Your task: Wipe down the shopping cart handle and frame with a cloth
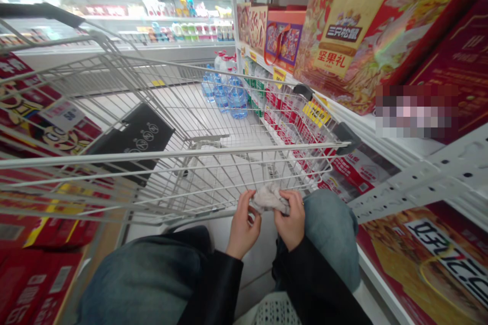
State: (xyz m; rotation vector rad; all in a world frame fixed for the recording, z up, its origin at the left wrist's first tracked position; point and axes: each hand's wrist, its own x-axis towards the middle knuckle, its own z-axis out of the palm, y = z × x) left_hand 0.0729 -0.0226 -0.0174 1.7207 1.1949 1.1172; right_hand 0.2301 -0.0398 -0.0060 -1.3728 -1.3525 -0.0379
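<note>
A crumpled, greyish-white cloth (269, 198) is stretched between my two hands, close to the side of the shopping cart (213, 155). My left hand (245, 226) pinches the cloth's left end between thumb and fingers. At the other end, my right hand (292, 219) grips the cloth, its fingers bent around the edge. The cart's pale wire bars run just beyond the cloth; whether the cloth touches them I cannot tell. My knees in blue jeans are bent on both sides of my hands.
Shelves on the right hold red gift boxes (339, 51) and packs of bottles. Large blue water bottles (236, 94) stand on the floor past the cart. Red boxes (41, 106) are stacked at left. A lit refrigerated display (152, 15) lines the back.
</note>
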